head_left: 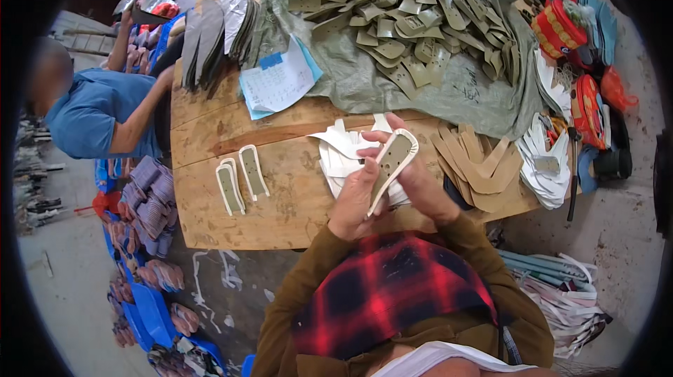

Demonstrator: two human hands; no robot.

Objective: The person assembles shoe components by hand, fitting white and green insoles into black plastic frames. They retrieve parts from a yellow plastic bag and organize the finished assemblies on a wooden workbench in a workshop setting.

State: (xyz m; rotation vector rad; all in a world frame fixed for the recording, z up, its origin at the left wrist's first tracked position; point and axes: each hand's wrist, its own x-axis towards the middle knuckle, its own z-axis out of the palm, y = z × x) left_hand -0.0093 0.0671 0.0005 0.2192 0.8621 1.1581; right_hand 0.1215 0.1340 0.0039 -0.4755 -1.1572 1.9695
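Observation:
A U-shaped shoe-part piece, olive-grey with small holes and a pleated white rim, is held upright and tilted above the table's front edge. My left hand pinches its lower left side, thumb in front. My right hand closes along its right edge; some of its fingers are hidden behind the piece. Under and behind my hands lies a stack of white cut pieces. To the left, similar rimmed pieces lie on the wooden table, two of them overlapping.
A heap of olive curved plates covers a green sack at the back. Tan V-shaped pieces and white pieces lie right. Written papers and grey strips sit far left. A person in blue works leftward.

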